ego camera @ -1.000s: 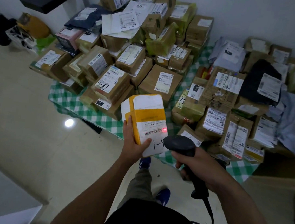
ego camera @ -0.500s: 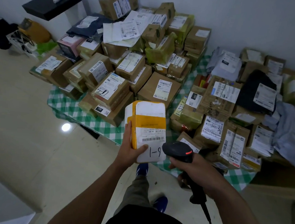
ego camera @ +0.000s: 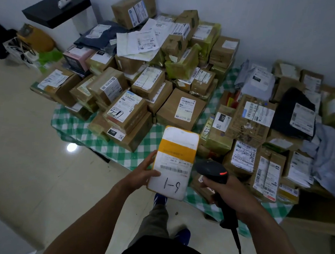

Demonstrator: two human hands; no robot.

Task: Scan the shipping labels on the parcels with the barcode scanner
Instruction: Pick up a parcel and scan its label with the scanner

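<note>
My left hand (ego camera: 141,174) grips a white parcel (ego camera: 178,146) with a yellow band by its lower left edge, label side up. Its shipping label shows a barcode, and "1-9" is handwritten below it. My right hand (ego camera: 230,195) holds the black barcode scanner (ego camera: 212,170) by its handle. The scanner's head sits just right of the parcel's label, with a small red light lit on top. Its cable hangs down past my right forearm.
A green checked cloth (ego camera: 119,153) on a low table carries a heap of several brown boxes (ego camera: 182,110) and grey mailer bags (ego camera: 329,161), most with labels. A black shelf (ego camera: 55,9) stands at the back left. Pale tiled floor (ego camera: 18,154) lies to the left.
The red scan line on the label a second ago is gone. My left hand has turned the parcel more upright and level, and the scanner has lifted slightly beside it.
</note>
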